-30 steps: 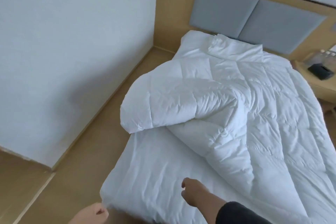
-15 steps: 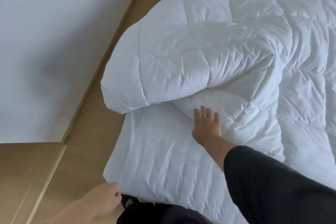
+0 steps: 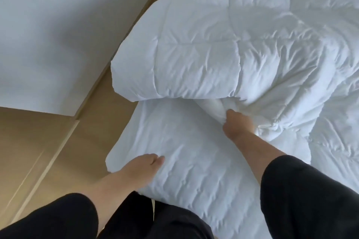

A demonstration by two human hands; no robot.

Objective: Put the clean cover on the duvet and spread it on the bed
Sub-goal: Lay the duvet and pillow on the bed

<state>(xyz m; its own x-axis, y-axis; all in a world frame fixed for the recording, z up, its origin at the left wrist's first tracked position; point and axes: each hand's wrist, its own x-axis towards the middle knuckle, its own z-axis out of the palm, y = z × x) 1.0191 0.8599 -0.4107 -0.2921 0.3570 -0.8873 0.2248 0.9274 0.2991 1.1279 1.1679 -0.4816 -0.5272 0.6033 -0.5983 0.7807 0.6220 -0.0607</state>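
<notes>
A white quilted duvet [image 3: 204, 60] lies bunched on the bed, its near left part folded back on itself in a thick roll. My right hand [image 3: 236, 124] is closed on a fold at the lower edge of that roll. The bed's white quilted sheet [image 3: 194, 170] lies bare below the fold. My left hand [image 3: 143, 165] rests flat on the near left corner of that sheet and holds nothing. No separate cover can be told apart from the rest of the white bedding.
A white wall [image 3: 58, 25] stands close on the left. A narrow strip of wooden floor [image 3: 101, 93] runs between wall and bed and widens toward me [image 3: 38, 151]. My dark sleeves and clothes fill the bottom edge.
My right hand went from lying flat on the duvet's fold to gripping it. My left hand came up from beside the bed onto the sheet's corner. My view moved closer and lower.
</notes>
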